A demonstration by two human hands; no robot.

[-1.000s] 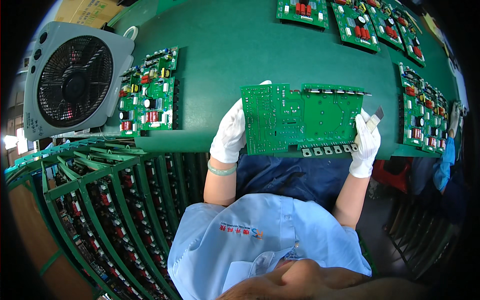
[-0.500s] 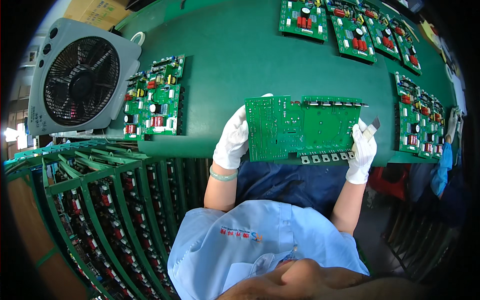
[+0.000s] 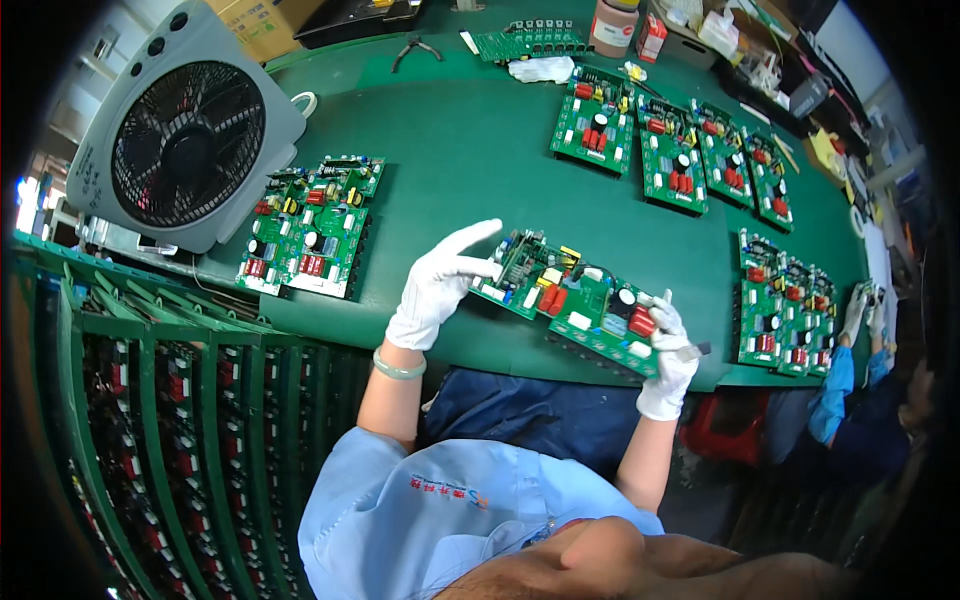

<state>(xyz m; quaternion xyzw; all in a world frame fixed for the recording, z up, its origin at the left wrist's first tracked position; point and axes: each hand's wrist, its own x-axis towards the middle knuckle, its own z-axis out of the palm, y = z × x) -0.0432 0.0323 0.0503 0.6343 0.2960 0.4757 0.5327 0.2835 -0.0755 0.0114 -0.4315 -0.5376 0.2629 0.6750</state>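
A green circuit board (image 3: 590,305) is tilted in front of me, its component side up, with red, yellow and black parts showing. My right hand (image 3: 668,365), in a white glove, grips its right end. A small flat grey-ended piece (image 3: 692,352) sticks out from that hand's fingers; its kind is unclear. At the board's left corner is my gloved left hand (image 3: 432,295), fingers spread and one long finger stretched out above the board. Its lower fingertip meets or nearly meets the corner; contact is hard to tell.
Finished-looking boards stand on the green table (image 3: 440,130): a left group (image 3: 310,235), a back-right row (image 3: 675,160) and a right group (image 3: 785,310). A fan (image 3: 190,140) stands left, pliers (image 3: 415,50) far back. A green rack (image 3: 190,340) holds boards lower left; a co-worker's hands (image 3: 860,310) show far right.
The board has turned over from its solder side to its component side and now slants down to the right. My left hand's fingers have spread at its corner. The view has shifted, showing more table.
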